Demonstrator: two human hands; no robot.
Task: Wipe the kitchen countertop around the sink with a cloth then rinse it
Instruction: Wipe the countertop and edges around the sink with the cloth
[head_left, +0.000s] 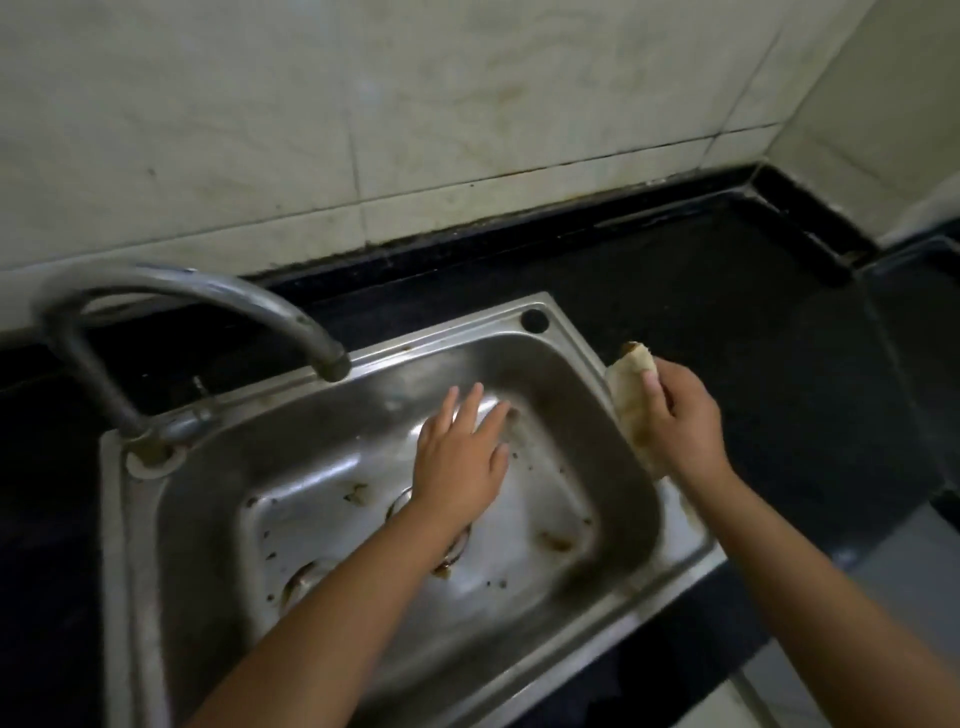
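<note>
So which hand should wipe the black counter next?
The right hand: it grips the cloth at the sink rim, beside the dark countertop. The left hand is open and empty over the basin.

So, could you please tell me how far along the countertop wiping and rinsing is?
Done: cannot tell; the dark countertop shows no clear wiped patch. In hand: the right hand grips the cloth at the sink rim; the left hand hovers open over the basin. Left: rinsing; the faucet runs no water.
</note>
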